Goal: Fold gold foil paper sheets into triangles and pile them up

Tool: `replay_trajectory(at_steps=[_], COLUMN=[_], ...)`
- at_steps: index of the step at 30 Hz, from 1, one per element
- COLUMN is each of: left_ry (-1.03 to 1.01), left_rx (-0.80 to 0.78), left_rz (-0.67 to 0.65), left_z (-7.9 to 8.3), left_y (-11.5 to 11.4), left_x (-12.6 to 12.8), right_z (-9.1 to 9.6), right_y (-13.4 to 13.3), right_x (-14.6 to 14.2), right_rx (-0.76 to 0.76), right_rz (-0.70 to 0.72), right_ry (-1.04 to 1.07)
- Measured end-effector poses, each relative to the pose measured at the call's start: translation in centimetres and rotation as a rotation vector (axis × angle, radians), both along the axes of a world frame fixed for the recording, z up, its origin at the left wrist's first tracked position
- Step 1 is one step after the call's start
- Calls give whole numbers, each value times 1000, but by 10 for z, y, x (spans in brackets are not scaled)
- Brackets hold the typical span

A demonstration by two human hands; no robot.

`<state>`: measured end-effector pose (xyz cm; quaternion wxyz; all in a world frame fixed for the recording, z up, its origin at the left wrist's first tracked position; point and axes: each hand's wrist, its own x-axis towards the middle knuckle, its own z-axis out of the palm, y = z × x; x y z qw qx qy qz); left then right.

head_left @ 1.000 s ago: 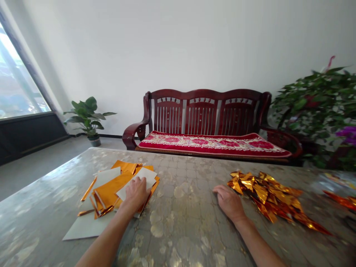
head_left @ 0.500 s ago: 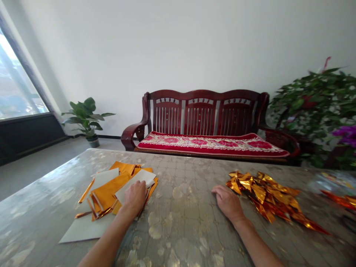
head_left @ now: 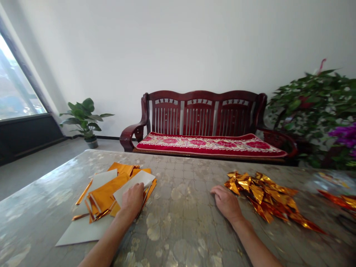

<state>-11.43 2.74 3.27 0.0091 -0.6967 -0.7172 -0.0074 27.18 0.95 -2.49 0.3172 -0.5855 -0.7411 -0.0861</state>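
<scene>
Whether our left hand point(head_left: 133, 202) pinches the pale sheet point(head_left: 132, 179) on the orange paper pile point(head_left: 107, 191), or our curled right hand point(head_left: 227, 204) holds anything, we cannot tell; we should separate sheets singly.

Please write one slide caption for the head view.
Left hand on piled gold and white papers; right hand beside shiny gold pieces.

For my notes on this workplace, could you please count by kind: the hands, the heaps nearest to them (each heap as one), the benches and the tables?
Hands, left hand and right hand: 2
Heaps, flat sheets and shiny gold pieces: 2
Benches, the wooden bench: 1
Tables, the patterned table: 1
Total: 6
</scene>
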Motion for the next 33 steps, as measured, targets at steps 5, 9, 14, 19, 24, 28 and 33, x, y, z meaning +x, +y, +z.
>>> replay_trajectory(at_steps=[5, 9, 14, 19, 24, 28, 33], left_ry=[37, -39, -400, -643, -698, -638, -515], left_rx=[59, 165, 171, 143, 114, 61, 144], left_rz=[-47, -243, -568, -761, -811, -794, -774], left_z=[-1, -6, -16, -28, -38, -39, -34], left_y=[-2, -8, -13, -4, 11, 13, -11], left_x=[9, 26, 56, 89, 108, 114, 123], right_z=[2, 2, 2, 14, 19, 13, 14], right_y=[-1, -2, -6, -18, -22, -19, -22], right_x=[-1, -1, -7, -22, -30, -30, -34], right_rx=[-15, -12, -10, -123, -126, -41, 27], right_rz=[10, 13, 77, 265, 328, 340, 259], right_ry=[8, 0, -45, -36, -36, -104, -166])
